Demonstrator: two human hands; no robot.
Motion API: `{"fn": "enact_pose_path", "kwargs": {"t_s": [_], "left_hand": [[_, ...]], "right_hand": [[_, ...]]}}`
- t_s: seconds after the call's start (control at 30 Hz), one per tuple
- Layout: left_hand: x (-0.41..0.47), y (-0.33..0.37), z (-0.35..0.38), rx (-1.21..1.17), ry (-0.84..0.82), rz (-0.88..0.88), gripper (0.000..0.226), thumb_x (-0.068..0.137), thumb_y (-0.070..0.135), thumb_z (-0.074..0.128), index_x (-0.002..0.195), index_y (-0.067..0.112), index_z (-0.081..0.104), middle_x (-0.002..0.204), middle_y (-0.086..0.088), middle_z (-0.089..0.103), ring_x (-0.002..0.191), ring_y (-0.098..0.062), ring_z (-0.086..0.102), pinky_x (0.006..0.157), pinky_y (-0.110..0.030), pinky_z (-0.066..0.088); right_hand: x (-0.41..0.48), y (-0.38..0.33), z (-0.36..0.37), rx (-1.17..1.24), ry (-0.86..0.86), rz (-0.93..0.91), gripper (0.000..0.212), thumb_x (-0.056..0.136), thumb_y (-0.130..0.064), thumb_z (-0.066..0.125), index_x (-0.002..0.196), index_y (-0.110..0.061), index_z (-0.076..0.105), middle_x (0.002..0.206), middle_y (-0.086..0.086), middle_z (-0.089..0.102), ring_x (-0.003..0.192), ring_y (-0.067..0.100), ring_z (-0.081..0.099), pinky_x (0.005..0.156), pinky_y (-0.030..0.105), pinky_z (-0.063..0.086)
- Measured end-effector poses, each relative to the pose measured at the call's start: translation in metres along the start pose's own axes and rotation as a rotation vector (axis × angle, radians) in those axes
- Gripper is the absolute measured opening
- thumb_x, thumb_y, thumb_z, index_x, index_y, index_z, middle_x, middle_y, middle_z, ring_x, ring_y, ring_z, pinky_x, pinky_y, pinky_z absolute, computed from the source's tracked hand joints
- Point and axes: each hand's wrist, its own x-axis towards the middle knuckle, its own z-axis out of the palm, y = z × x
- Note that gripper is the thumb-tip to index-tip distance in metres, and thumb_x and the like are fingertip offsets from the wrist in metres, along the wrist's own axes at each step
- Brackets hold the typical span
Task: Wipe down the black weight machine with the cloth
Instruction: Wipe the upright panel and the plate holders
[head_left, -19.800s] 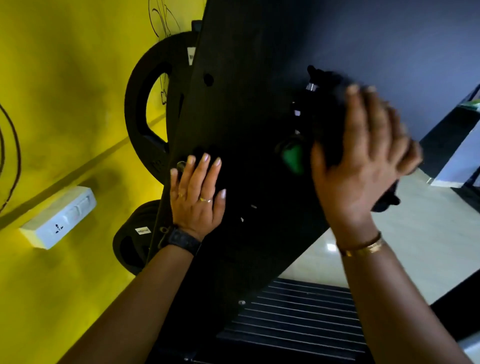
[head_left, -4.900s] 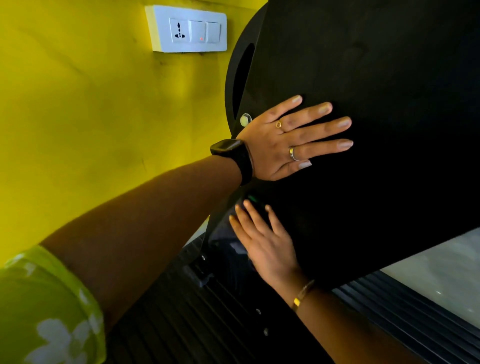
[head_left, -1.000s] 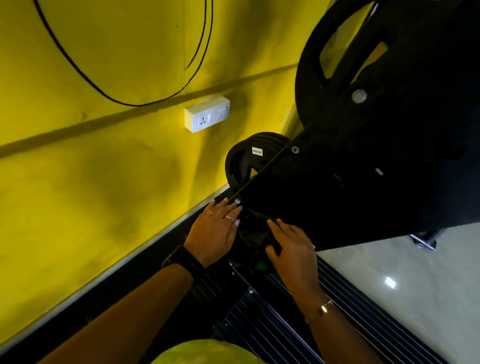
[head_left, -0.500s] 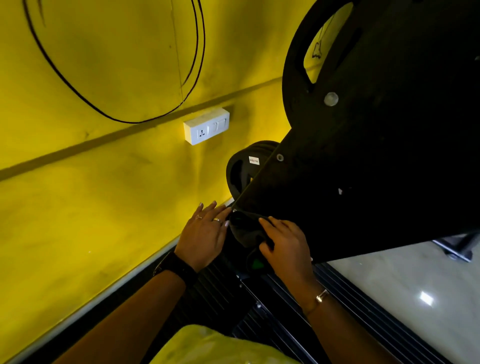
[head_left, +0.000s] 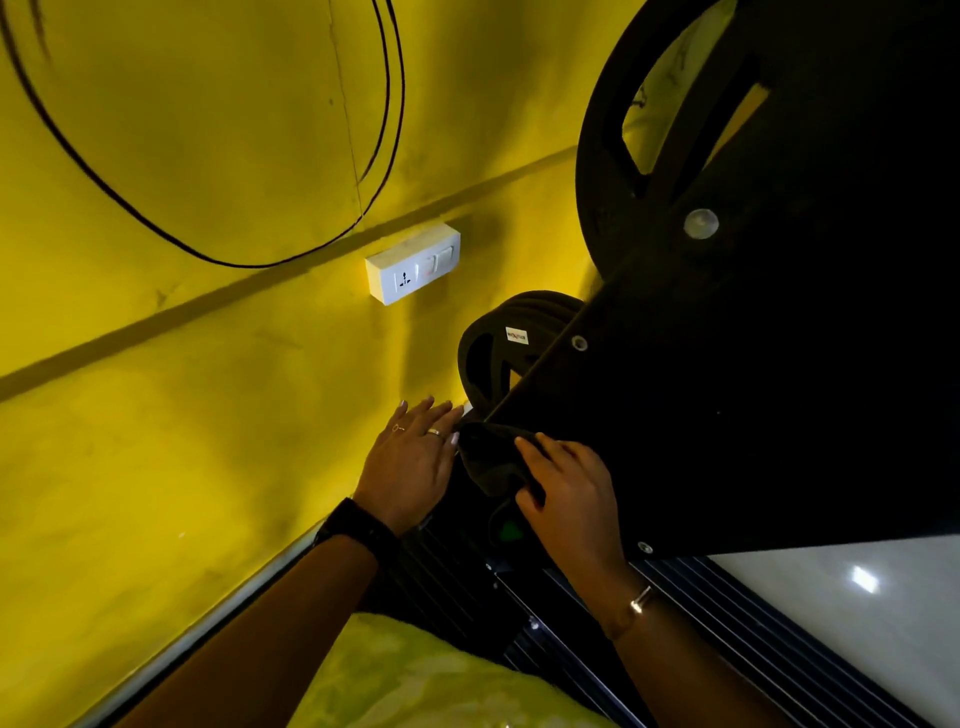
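Head view: right hand grips the dark cloth, thumb and fingers round it, pressing it on the low corner of the black machine. Left hand is flat, fingers straight, just beside the cloth. Plates behind the corner. White socket on the yellow wall.

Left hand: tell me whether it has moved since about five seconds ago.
Yes. The left hand has dropped from near the wall socket to the lower corner of the weight machine, next to the cloth.
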Motion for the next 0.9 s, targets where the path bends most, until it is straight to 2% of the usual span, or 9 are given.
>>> {"fn": "enact_pose_path", "kwargs": {"t_s": [0.13, 0.33, 0.5, 0.63, 0.9], "left_hand": [[0.025, -0.03, 0.009, -0.024, -0.065, 0.064, 0.06, 0.098, 0.038, 0.017, 0.134, 0.012, 0.057, 0.134, -0.009, 0.059, 0.133, -0.03, 0.047, 0.112, -0.041, 0.018], [0.066, -0.114, 0.002, -0.08, -0.103, 0.134, 0.071, 0.094, 0.045, 0.007, 0.139, 0.013, 0.053, 0.141, -0.009, 0.054, 0.137, -0.029, 0.041, 0.116, -0.039, 0.015], [0.093, -0.204, -0.009, -0.085, -0.065, 0.218, 0.049, 0.097, 0.03, 0.03, 0.12, 0.006, 0.067, 0.119, -0.014, 0.068, 0.115, -0.037, 0.062, 0.103, -0.053, 0.033], [0.108, -0.265, -0.022, -0.116, -0.081, 0.243, 0.049, 0.096, 0.03, 0.031, 0.12, 0.007, 0.067, 0.12, -0.014, 0.067, 0.118, -0.035, 0.06, 0.105, -0.048, 0.027], [0.105, -0.306, -0.025, -0.176, -0.066, 0.253, 0.048, 0.095, 0.028, 0.032, 0.118, 0.006, 0.068, 0.118, -0.014, 0.068, 0.116, -0.037, 0.061, 0.103, -0.051, 0.027]], "right_hand": [[0.017, -0.01, 0.022, -0.053, 0.016, 0.063, 0.061, 0.059, -0.02, 0.089, 0.116, -0.013, 0.069, 0.111, 0.009, 0.069, 0.098, 0.031, 0.064, 0.082, 0.043, 0.054], [0.06, -0.056, 0.07, -0.118, -0.032, 0.139, 0.058, 0.058, -0.016, 0.09, 0.113, -0.013, 0.071, 0.109, 0.01, 0.07, 0.095, 0.033, 0.064, 0.078, 0.045, 0.054], [0.102, -0.121, 0.114, -0.147, -0.117, 0.194, 0.06, 0.056, -0.017, 0.091, 0.113, -0.014, 0.071, 0.107, 0.009, 0.07, 0.094, 0.032, 0.065, 0.078, 0.045, 0.054], [0.131, -0.172, 0.142, -0.133, -0.148, 0.232, 0.06, 0.057, -0.016, 0.09, 0.114, -0.015, 0.071, 0.106, 0.009, 0.069, 0.092, 0.032, 0.064, 0.078, 0.045, 0.054], [0.151, -0.213, 0.159, -0.142, -0.151, 0.221, 0.061, 0.057, -0.016, 0.09, 0.115, -0.015, 0.07, 0.107, 0.01, 0.069, 0.092, 0.032, 0.064, 0.078, 0.046, 0.053]]}}
